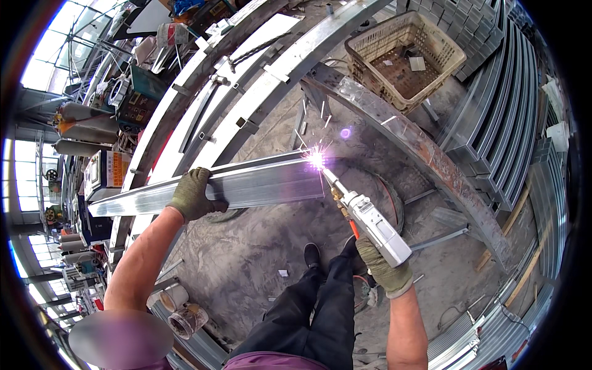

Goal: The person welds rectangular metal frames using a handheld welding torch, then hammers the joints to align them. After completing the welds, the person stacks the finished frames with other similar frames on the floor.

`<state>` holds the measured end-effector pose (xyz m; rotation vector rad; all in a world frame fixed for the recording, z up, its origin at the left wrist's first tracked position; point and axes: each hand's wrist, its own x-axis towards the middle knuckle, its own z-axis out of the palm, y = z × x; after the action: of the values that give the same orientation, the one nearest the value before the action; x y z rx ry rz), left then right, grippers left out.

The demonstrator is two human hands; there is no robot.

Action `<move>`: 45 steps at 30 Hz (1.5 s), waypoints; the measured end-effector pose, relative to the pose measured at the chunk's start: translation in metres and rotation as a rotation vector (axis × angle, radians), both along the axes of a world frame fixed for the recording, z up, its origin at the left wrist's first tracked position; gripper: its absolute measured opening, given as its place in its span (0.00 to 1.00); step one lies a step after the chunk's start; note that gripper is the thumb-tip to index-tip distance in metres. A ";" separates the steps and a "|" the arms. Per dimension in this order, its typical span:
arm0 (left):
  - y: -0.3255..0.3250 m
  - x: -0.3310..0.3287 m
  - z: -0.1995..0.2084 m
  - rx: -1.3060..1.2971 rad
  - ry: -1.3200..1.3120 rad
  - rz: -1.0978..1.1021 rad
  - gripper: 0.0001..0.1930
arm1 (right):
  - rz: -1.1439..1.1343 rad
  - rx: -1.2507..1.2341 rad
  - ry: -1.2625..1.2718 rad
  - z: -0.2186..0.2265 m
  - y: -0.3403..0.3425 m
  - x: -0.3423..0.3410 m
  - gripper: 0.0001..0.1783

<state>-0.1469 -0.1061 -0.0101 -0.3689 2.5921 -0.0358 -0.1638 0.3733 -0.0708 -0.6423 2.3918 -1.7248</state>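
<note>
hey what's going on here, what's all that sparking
A person in work gloves is using a white handheld torch, gripped in the right hand. Its tip meets the right end of a long metal profile, throwing bright sparks. The left hand is on the profile further left. Whether it's welding or cutting isn't clear.

Olive gloves [190, 196], a purple top [271, 361] and black trousers [295, 316] are worn
</note>
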 end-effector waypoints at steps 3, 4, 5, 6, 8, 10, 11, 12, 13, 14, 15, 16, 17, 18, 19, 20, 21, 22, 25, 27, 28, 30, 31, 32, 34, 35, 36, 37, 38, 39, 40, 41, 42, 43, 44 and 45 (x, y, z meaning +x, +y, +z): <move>0.000 -0.001 -0.001 0.012 -0.001 -0.001 0.54 | -0.021 -0.014 -0.072 -0.003 0.000 0.005 0.16; -0.001 0.001 -0.002 0.017 0.004 0.003 0.54 | -0.023 -0.035 -0.112 -0.003 0.000 0.006 0.17; -0.001 0.001 -0.002 0.022 0.009 0.006 0.54 | -0.024 -0.056 -0.152 -0.003 0.000 0.006 0.18; -0.001 0.001 -0.001 0.015 0.005 0.006 0.54 | -0.020 -0.064 -0.156 -0.004 0.000 0.006 0.18; 0.001 0.000 0.000 0.005 -0.002 0.007 0.53 | -0.007 -0.066 -0.128 -0.007 0.002 0.006 0.19; 0.001 0.000 0.000 0.007 0.008 0.006 0.53 | -0.006 -0.060 -0.113 -0.006 0.002 0.004 0.19; 0.001 0.000 0.000 0.009 0.013 0.006 0.53 | -0.013 -0.059 -0.130 -0.002 0.000 0.003 0.19; 0.000 0.000 -0.001 0.018 0.020 0.006 0.52 | -0.021 -0.059 -0.148 0.000 0.000 0.003 0.18; -0.001 0.000 -0.002 0.028 0.027 0.006 0.52 | -0.018 -0.050 -0.135 0.001 0.000 0.003 0.18; -0.001 0.000 -0.002 0.037 0.034 0.006 0.51 | -0.015 -0.041 -0.123 0.001 0.001 0.003 0.18; -0.002 0.000 -0.002 0.042 0.030 0.009 0.51 | -0.012 -0.033 -0.111 0.001 0.001 0.003 0.17; -0.003 -0.001 -0.002 0.046 0.025 0.011 0.51 | -0.003 -0.020 -0.074 0.001 0.002 0.002 0.18; -0.004 -0.001 -0.002 0.050 0.020 0.014 0.51 | 0.005 -0.007 -0.037 0.000 0.001 0.000 0.18; -0.003 -0.001 -0.001 0.037 0.016 0.012 0.52 | 0.014 0.006 0.000 0.000 0.001 -0.001 0.18; -0.001 -0.001 0.000 0.024 0.012 0.009 0.52 | 0.010 -0.005 -0.037 0.000 0.001 0.000 0.18; 0.001 -0.002 0.001 0.012 0.007 0.006 0.52 | 0.005 -0.015 -0.074 0.000 0.002 0.001 0.18; 0.001 -0.002 0.001 0.013 0.007 0.004 0.53 | 0.001 -0.026 -0.111 0.001 0.002 0.002 0.18; 0.001 -0.001 0.001 0.013 0.007 0.002 0.53 | -0.001 -0.023 -0.079 0.000 0.001 0.002 0.18; 0.002 -0.001 0.002 0.013 0.009 -0.002 0.53 | -0.010 -0.029 -0.069 -0.002 0.001 0.002 0.18; 0.002 -0.001 0.002 0.018 0.010 0.001 0.52 | -0.018 -0.053 -0.176 -0.002 0.001 0.002 0.18; 0.001 0.000 0.001 0.024 0.010 0.005 0.52 | -0.014 -0.058 -0.188 -0.001 0.001 0.003 0.18; -0.001 0.000 -0.001 0.031 0.014 0.008 0.52 | -0.004 -0.069 -0.213 0.001 0.000 0.003 0.18; -0.001 0.001 -0.002 0.032 0.019 0.005 0.52 | -0.005 -0.065 -0.199 0.001 0.001 0.003 0.18; -0.001 0.001 -0.002 0.033 0.024 0.003 0.52 | -0.005 -0.061 -0.185 0.001 0.001 0.003 0.18; -0.002 0.001 -0.003 0.031 0.019 0.006 0.52 | -0.006 -0.047 -0.132 -0.001 0.002 0.004 0.18; -0.002 0.001 -0.003 0.030 0.016 0.008 0.52 | -0.007 -0.036 -0.092 -0.004 0.002 0.004 0.18; -0.002 0.001 -0.003 0.028 0.014 0.007 0.52 | -0.007 -0.026 -0.053 -0.005 0.002 0.004 0.18; -0.003 0.001 -0.003 0.028 0.013 0.006 0.52 | -0.010 -0.027 -0.069 -0.005 0.001 0.004 0.18; -0.003 0.001 -0.003 0.027 0.012 0.005 0.52 | -0.012 -0.029 -0.084 -0.004 0.001 0.004 0.18; -0.004 0.002 -0.004 0.030 0.019 0.002 0.52 | -0.013 -0.031 -0.100 -0.003 0.000 0.004 0.18; -0.004 0.002 -0.004 0.034 0.028 -0.002 0.52 | -0.012 -0.046 -0.110 -0.002 0.001 0.004 0.18; -0.004 0.002 -0.005 0.039 0.037 -0.007 0.52 | -0.010 -0.060 -0.120 -0.001 0.001 0.004 0.18; -0.004 0.002 -0.005 0.034 0.039 -0.012 0.52 | -0.007 -0.075 -0.129 -0.001 0.002 0.004 0.18; -0.003 0.002 -0.004 0.029 0.041 -0.015 0.52 | -0.007 -0.074 -0.133 -0.001 0.002 0.004 0.17; -0.003 0.002 -0.004 0.023 0.042 -0.019 0.52 | -0.007 -0.074 -0.136 -0.002 0.003 0.005 0.17; -0.003 0.002 -0.003 0.024 0.044 -0.021 0.52 | -0.007 -0.073 -0.139 -0.003 0.003 0.005 0.17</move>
<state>-0.1449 -0.1088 -0.0135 -0.3368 2.6378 -0.0038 -0.1586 0.3767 -0.0736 -0.5048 2.2500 -1.8039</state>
